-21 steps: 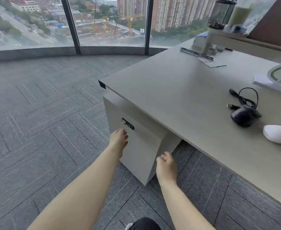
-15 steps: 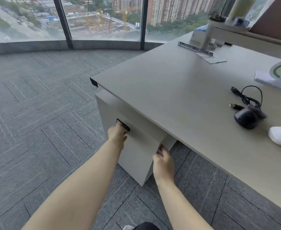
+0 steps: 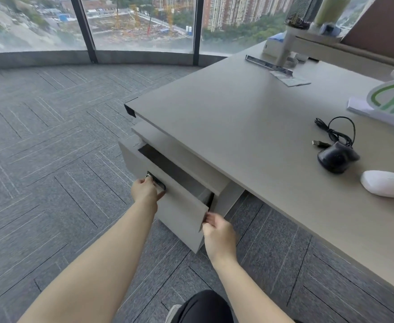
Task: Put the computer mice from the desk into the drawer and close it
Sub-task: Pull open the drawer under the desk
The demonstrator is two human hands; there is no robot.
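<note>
The drawer point(image 3: 182, 206) stands partly open under the desk point(image 3: 249, 127). Its lock point(image 3: 155, 181) is gripped by the left hand point(image 3: 144, 191); its right edge is pinched by the right hand point(image 3: 219, 234). A black wired mouse point(image 3: 337, 158) and a white mouse point(image 3: 387, 184) are seen lying on the desk.

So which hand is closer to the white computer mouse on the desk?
Right. The right hand grips the drawer front's near edge, below the white computer mouse; the left hand is farther, at the handle.

Drawer point(image 3: 182, 206) sitting partly open under the desk point(image 3: 249, 136).
Two mice are lying on the desk's right side, the wired mouse point(image 3: 337, 157) behind the wireless mouse point(image 3: 385, 184); hands are flanking the drawer front.
</note>
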